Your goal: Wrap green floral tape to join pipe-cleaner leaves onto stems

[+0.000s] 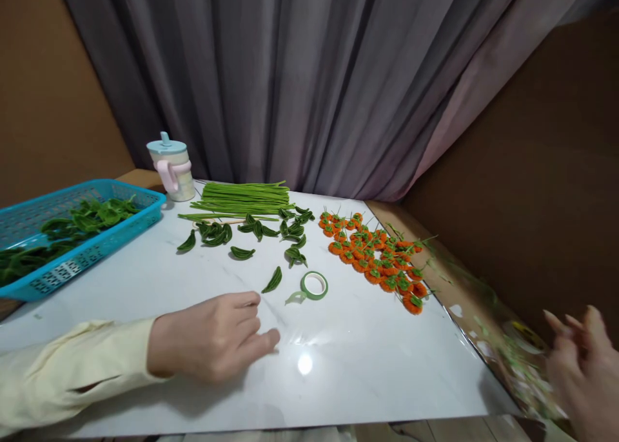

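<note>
My left hand (pixel 215 335) is low over the white tabletop, back up, with its fingers loosely bent and the index finger apart; nothing shows in it. Just beyond its fingertips lie a single dark green fuzzy leaf (pixel 273 280) and a roll of green tape (pixel 314 286) with its loose end pulled out. Past the table's right edge, my right hand (pixel 583 371) is raised and slightly blurred. Its fingers are apart, and I see nothing between them. Several orange fuzzy flower heads (pixel 372 275) with green backs and thin wire ends lie at the table's right side.
Green fuzzy stems (pixel 244 199) are piled at the back, with more dark leaves (pixel 213 232) before them. A blue basket (pixel 104 248) of green pieces stands left, near a lidded cup (pixel 176 171). Scraps and a yellow-centred roll (pixel 525 335) lie off the right edge. A grey curtain (pixel 290 74) hangs behind.
</note>
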### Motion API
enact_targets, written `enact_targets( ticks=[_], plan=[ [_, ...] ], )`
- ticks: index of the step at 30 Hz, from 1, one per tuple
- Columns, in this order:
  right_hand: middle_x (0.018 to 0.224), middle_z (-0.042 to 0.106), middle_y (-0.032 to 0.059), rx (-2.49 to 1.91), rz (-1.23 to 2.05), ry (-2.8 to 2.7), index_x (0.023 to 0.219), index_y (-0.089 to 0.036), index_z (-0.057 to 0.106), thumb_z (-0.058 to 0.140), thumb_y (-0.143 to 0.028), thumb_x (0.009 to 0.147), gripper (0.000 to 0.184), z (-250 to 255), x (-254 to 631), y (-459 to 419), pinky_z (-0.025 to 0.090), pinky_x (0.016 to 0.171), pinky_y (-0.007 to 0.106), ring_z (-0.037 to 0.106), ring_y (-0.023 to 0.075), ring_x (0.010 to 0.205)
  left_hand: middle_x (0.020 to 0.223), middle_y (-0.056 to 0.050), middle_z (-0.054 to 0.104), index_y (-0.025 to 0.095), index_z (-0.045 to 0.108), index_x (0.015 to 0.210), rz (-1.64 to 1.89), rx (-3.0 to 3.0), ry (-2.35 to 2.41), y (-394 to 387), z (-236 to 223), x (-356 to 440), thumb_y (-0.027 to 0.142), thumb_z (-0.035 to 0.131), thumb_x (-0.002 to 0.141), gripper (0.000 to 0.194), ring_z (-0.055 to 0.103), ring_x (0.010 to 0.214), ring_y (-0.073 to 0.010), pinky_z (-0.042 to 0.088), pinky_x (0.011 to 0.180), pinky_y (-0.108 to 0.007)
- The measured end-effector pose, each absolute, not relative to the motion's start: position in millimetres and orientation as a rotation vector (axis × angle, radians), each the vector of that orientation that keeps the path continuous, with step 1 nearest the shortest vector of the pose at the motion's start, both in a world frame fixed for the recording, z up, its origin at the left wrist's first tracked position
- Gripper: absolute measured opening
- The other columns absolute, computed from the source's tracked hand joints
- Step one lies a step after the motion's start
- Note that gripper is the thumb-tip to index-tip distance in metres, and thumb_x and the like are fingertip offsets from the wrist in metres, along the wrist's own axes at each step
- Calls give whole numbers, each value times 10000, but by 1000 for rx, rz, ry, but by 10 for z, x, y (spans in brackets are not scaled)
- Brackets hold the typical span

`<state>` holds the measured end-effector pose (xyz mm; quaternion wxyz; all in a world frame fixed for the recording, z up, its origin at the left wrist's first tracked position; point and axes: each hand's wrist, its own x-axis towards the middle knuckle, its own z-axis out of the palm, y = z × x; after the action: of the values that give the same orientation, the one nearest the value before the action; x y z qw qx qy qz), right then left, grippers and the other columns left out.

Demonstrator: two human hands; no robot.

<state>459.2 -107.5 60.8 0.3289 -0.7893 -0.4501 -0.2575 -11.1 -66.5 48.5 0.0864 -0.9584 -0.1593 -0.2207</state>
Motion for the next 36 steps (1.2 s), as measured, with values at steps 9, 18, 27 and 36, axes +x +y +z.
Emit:
enact_targets(
  ticks=[9, 18, 27, 36],
  plan=[
    [1418, 320, 84, -1197, -259, -2488, 1380, -257, 255, 371, -204, 887, 509, 596, 3054, -775, 417, 954, 460, 302, 266, 1302, 1405, -153, 317, 76, 327, 1313, -293, -2835, -728, -91, 46, 105, 446, 273, 935, 532, 321, 1279, -233, 274, 1024, -370],
    [998, 645, 135, -892, -401, -2702, 1119, -110, 538, 431, -77, 865, 278, 166, 2260, -362, 439, 855, 424, 546, 256, 1027, 1248, -135, 525, 114, 490, 1186, -440, -2771, -959, 43, -64, 11, 255, 314, 934, 339, 402, 1225, -229, 255, 1029, -421],
    [777, 657, 66, -957, 92, -2454, 949, -157, 620, 383, -114, 889, 248, 64, 2294, -286, 471, 664, 306, 588, 177, 709, 1269, -128, 509, 132, 607, 824, -578, -2525, -927, 351, 23, -85, 223, 358, 935, 288, 410, 1207, -243, 317, 908, -414],
    [803, 701, 59, -1068, 866, -2088, 949, -168, 675, 511, -246, 843, 210, 287, 2225, -156, 507, 650, 265, 645, 166, 740, 825, -126, 655, 91, 618, 799, -409, -2791, -1185, 1296, 596, 240, 241, 343, 920, 336, 584, 775, -204, 371, 749, -328]
  ],
)
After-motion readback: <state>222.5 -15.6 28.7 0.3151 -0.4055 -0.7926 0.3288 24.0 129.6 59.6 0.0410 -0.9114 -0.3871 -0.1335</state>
